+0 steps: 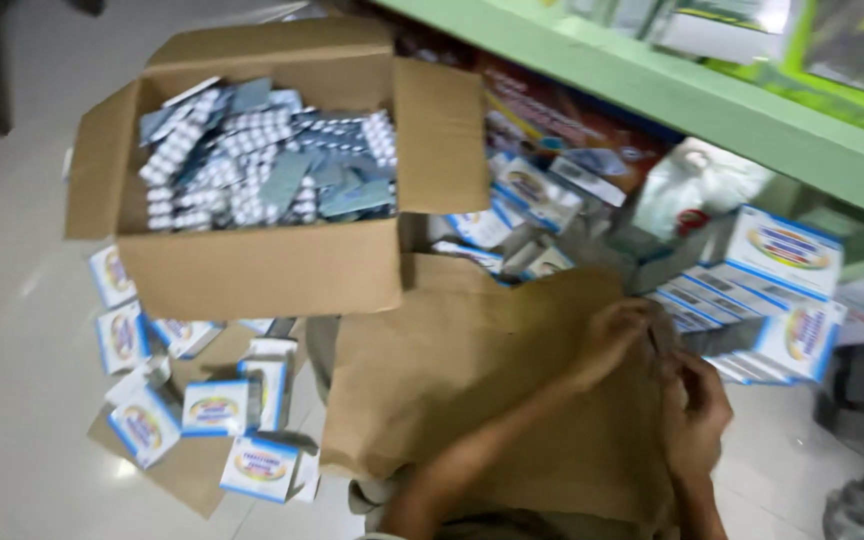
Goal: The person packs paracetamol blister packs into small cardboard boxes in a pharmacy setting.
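Brown paper bag is lying across my lap; my left hand and right hand are both pinching its upper edge. Bag-opening appears underway; next, spreading the mouth beside the small white boxes.

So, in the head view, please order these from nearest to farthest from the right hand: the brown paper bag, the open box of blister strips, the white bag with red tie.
1. Brown paper bag: touching the right hand, just left of it.
2. White bag with red tie: above the hand, under the green shelf.
3. Open box of blister strips: far upper left.
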